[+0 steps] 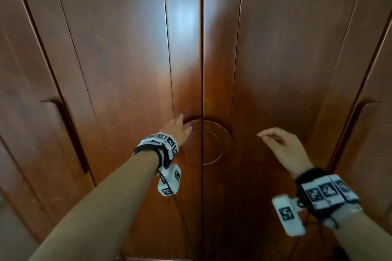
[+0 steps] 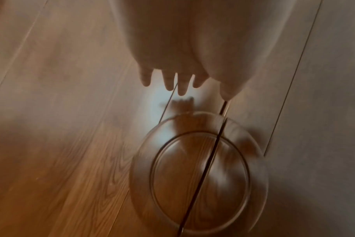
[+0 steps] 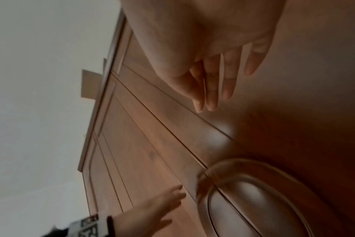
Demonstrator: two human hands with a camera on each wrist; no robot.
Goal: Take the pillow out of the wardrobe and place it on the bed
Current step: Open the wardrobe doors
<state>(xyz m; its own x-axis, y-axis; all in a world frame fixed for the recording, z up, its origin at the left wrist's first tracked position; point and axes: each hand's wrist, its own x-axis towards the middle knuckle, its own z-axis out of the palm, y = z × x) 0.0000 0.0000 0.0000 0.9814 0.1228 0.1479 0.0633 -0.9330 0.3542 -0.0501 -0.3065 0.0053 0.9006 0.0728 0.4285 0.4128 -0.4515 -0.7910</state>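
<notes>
The brown wooden wardrobe (image 1: 127, 59) fills the head view with both middle doors closed along a dark centre seam. A round carved handle (image 1: 206, 142) straddles that seam. My left hand (image 1: 177, 128) reaches forward with straight fingers, its tips at the handle's left rim; whether they touch it I cannot tell. In the left wrist view the fingers (image 2: 180, 85) hover just above the round handle (image 2: 199, 170). My right hand (image 1: 280, 144) hangs open in front of the right door, right of the handle, holding nothing; its fingers (image 3: 211, 89) are straight. The pillow is hidden.
Outer doors flank the middle pair, each with a recessed vertical grip, one on the left door (image 1: 63, 133) and one on the right door (image 1: 356, 125). A pale wall (image 3: 40, 112) shows beside the wardrobe in the right wrist view.
</notes>
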